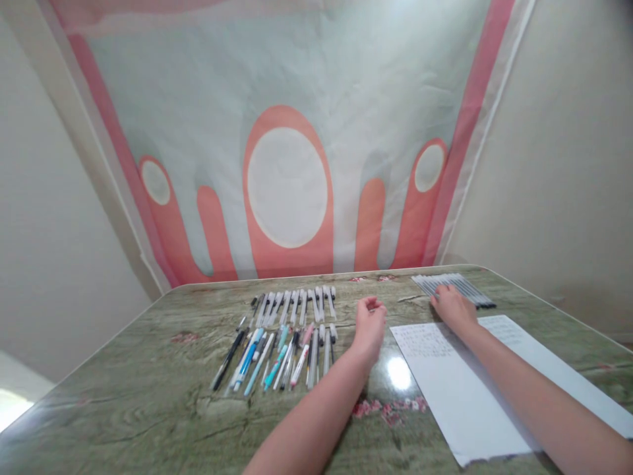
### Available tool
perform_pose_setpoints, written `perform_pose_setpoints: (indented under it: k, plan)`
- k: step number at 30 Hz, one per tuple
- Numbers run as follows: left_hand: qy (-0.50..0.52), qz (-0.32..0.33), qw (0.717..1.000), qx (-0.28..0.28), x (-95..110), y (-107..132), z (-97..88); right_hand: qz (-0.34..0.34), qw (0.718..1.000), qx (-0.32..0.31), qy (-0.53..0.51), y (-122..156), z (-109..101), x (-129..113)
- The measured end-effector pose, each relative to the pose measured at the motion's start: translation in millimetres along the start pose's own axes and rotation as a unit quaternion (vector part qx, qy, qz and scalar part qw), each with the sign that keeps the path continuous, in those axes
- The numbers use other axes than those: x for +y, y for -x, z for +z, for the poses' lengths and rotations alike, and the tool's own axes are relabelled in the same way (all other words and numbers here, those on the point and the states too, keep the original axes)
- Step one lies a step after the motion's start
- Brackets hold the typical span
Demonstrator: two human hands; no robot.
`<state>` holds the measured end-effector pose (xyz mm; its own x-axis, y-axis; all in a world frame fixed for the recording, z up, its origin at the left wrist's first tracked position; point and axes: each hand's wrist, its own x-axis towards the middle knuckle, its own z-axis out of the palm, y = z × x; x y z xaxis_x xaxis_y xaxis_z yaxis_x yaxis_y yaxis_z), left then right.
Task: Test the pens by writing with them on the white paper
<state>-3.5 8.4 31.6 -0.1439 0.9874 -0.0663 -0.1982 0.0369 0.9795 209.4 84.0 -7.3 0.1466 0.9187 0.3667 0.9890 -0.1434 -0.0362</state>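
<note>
Reaching past the far edge of the written paper (pixel 445 392), the right hand (pixel 455 309) rests its bent fingers on the near left part of a row of slim grey sticks (pixel 467 288); whether it has hold of one, I cannot tell. The left hand (pixel 370 333) hangs just left of the paper's far left corner, its fingers loosely half-curled, with nothing to be seen in it.

Farther left of the paper lie two rows of pens. The far row, clear pens with pale caps (pixel 295 305), is evenly spaced and looks finished. The near row of mixed pens (pixel 250 359), blue, teal, pink, black and clear, is laid out too, though more tightly and with some overlap. The slim sticks beyond the paper lie side by side, close together. By my judgement most of the laying out is done, and what is left centres on those sticks. Around the paper spreads the wood-patterned table (pixel 148 369), with a printed cloth (pixel 291 260) hanging beyond it.
</note>
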Motion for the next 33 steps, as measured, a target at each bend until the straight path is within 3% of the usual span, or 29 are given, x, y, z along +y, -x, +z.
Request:
perform_pose_setpoints:
  k: [3, 6, 7, 10, 14, 17, 21, 33]
  plan:
    - [-0.061, 0.011, 0.996, -0.059, 27, -3, -11.9, -0.011, 1.000, 0.016, -0.022, 1, -7, -3]
    - [-0.189, 0.029, 0.969, -0.154, 46, -5, -45.1, -0.049, 0.996, 0.007, -0.081, 3, -23, -13]
    - [-0.241, 0.052, 0.953, -0.174, 50, -5, -59.8, -0.068, 0.992, -0.007, -0.105, 4, -29, -19]
    - [-0.416, 0.129, 0.885, -0.164, 61, 3, -104.7, -0.161, 0.964, -0.089, -0.192, 18, -52, -48]
    - [-0.603, 0.110, 0.783, -0.107, 72, 21, -139.6, -0.361, 0.869, -0.196, -0.275, 60, -79, -104]
    - [-0.672, 0.085, 0.731, -0.084, 75, 33, -142.7, -0.422, 0.838, -0.207, -0.276, 97, -91, -141]
    - [-0.707, 0.060, 0.697, -0.100, 71, 40, -137.1, -0.452, 0.828, -0.187, -0.274, 129, -93, -166]
    - [-0.749, 0.022, 0.655, -0.098, 55, 43, -124.1, -0.489, 0.812, -0.134, -0.288, 145, -73, -163]
